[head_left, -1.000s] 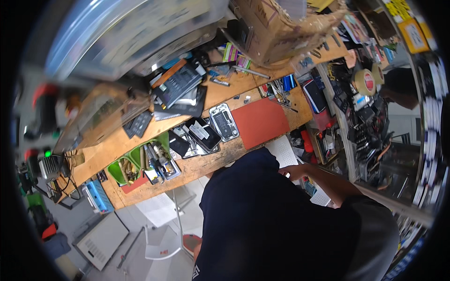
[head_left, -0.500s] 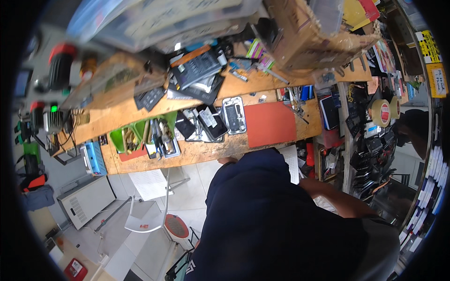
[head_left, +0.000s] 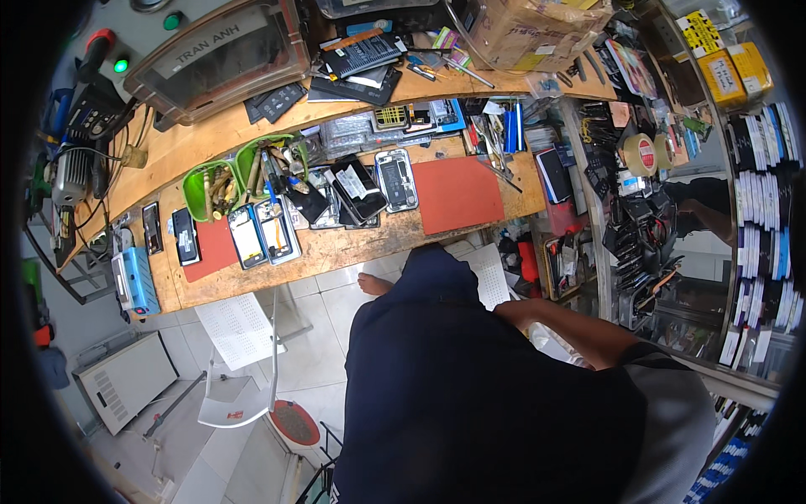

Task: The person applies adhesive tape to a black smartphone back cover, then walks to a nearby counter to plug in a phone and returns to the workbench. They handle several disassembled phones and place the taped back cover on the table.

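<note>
My right arm comes in from the right, with my right hand [head_left: 514,313] low beside my dark-clothed thigh, next to a white perforated chair seat [head_left: 489,273]. Its fingers are hidden, so whether it holds anything does not show. My left hand is out of the picture. Ahead on the wooden bench [head_left: 336,245] lie a red mat [head_left: 462,195], an opened phone [head_left: 396,181] with its insides showing, and a black phone [head_left: 359,191] on a pile of phone parts. Two more opened phone frames [head_left: 275,231] lie further left, by green trays [head_left: 199,191] of tools.
A blue boxy device [head_left: 136,281] stands at the bench's left end. Flat black batteries [head_left: 365,56] and a cardboard box [head_left: 537,34] fill the upper shelf. Crowded shelving with a tape roll [head_left: 640,155] rises at right. A white chair [head_left: 239,412] stands at lower left.
My view has shifted, so the bench sits further left and higher and more of its left end shows. My right arm stays low beside my thigh.
</note>
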A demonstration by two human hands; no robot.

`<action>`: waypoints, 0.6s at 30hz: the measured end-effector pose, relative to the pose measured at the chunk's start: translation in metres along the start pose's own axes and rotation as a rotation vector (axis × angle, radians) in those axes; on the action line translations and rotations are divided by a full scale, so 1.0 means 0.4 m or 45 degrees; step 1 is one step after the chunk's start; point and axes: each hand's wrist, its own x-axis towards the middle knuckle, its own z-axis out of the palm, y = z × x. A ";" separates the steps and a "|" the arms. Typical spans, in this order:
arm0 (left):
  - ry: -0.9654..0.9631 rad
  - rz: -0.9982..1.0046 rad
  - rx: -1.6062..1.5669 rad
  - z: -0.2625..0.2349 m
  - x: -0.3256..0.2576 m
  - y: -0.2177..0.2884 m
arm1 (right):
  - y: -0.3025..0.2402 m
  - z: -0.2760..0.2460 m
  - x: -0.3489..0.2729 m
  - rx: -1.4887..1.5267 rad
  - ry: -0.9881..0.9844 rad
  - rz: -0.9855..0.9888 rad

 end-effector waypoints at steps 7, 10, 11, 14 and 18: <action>-0.083 0.048 0.065 -0.025 0.004 -0.019 | 0.005 0.071 0.022 0.194 0.370 0.037; -0.129 0.070 0.107 -0.040 0.001 -0.014 | 0.048 0.098 0.008 0.168 0.308 0.021; -0.146 0.080 0.125 -0.045 0.000 -0.011 | 0.064 0.109 0.001 0.106 0.268 0.008; -0.212 0.111 0.179 -0.064 -0.007 0.008 | 0.097 0.142 -0.023 0.241 0.241 -0.087; -0.314 0.180 0.236 -0.098 -0.010 0.059 | 0.086 0.052 -0.062 0.069 -0.079 0.317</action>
